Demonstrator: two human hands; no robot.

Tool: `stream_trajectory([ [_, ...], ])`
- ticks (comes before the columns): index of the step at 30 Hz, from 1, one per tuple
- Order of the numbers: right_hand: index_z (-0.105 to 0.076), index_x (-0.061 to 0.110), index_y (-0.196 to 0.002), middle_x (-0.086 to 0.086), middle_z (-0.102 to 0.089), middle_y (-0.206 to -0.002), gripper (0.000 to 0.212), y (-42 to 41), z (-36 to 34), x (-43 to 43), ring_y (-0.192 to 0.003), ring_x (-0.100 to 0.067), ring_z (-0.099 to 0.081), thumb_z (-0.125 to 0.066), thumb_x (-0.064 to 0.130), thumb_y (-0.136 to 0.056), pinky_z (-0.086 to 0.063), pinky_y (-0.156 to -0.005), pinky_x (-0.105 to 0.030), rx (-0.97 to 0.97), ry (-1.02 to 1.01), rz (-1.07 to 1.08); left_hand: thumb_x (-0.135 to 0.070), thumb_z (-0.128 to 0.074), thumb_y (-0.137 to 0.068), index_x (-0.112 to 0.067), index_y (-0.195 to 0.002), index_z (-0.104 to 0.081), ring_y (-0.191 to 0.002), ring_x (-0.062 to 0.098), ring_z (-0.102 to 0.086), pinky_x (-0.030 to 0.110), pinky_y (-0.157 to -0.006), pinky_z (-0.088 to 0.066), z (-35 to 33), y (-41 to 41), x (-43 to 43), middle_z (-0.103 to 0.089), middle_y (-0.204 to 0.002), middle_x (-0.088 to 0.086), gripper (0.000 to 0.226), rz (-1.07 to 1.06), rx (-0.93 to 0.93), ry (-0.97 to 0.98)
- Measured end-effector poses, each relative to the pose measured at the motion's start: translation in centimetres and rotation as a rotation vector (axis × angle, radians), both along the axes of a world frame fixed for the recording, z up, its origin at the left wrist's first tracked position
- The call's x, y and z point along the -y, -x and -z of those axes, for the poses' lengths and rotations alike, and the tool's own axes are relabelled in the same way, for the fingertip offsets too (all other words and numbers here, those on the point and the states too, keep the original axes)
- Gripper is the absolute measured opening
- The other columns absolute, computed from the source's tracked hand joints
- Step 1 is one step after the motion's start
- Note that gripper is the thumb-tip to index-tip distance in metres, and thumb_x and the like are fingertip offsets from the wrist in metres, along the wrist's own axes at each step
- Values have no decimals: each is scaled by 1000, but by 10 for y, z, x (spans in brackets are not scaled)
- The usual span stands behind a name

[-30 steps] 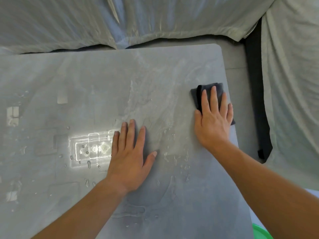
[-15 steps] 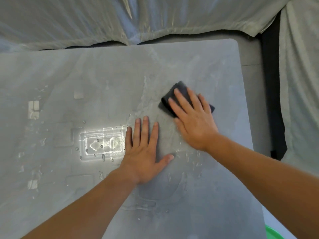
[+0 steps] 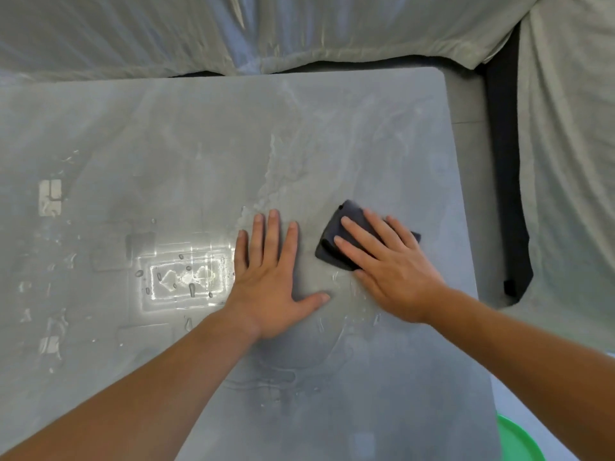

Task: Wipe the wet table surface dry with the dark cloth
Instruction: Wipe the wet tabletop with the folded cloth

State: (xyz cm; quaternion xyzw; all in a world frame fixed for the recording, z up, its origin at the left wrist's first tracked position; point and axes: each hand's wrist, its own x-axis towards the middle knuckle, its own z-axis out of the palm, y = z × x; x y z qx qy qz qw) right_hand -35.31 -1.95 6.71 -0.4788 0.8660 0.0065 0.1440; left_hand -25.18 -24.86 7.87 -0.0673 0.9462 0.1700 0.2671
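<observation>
Your right hand point(image 3: 396, 274) lies flat on the dark cloth point(image 3: 327, 252), with its fingers point(image 3: 362, 234) straight and slightly fanned, pressing down on the fabric rather than curling round it. The cloth is folded into a small thick pad and sits on the grey counter point(image 3: 166, 144) right of centre, well in from the right edge. Its far corner and its left side show beyond your fingertips, while the rest is hidden beneath your palm. Your left hand point(image 3: 269, 287) rests palm down on the bare counter just beside the cloth, apart from it by a narrow strip of surface. Its four fingers point(image 3: 271, 237) are straight and close together, pointing away from you, and the thumb is stretched out to the right toward your other hand. Neither hand grips anything. A pale wet streak point(image 3: 276, 181) runs away from your left fingertips toward the far side of the counter. Water droplets point(image 3: 191, 289) sit in a bright patch of reflected light point(image 3: 186, 277) just left of your left hand, and more beads and thin trails of water lie between your wrists and nearer to you. Smaller glints of water are scattered along the left part of the counter. Crumpled pale fabric point(image 3: 299, 28) lies past the far edge and down the right side, with a dark strip point(image 3: 506, 194) showing between its folds. A green rim point(image 3: 519, 440) shows at the lower right corner.
</observation>
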Motion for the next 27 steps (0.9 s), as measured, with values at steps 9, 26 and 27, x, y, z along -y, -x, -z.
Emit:
stream_trajectory([
  [9,-22,27,-159,-2,-12,-168,60,-15,3,20,-154,-36,-6,-33,40,-102,-9,-123,-54,-43,56,420,-91,-39,-73,-23,-152,31,-139,27,47,53,-118,21,2,-2,-1,47,-154,10,126,0,-28,0],
  [26,-12,34,-160,7,1,-169,57,-80,-4,-34,-155,-23,10,-28,41,-105,12,-123,-39,47,-22,823,-94,-32,-69,-19,-154,25,-144,31,39,54,-118,19,10,-6,-3,37,-159,15,127,12,-115,72],
  [27,-10,34,-160,7,3,-169,57,-61,-3,-32,-155,-23,10,-27,40,-106,10,-124,-41,40,-8,943,-95,-32,-68,-19,-154,24,-144,31,39,53,-118,19,10,-6,-4,36,-160,15,128,11,-117,72],
])
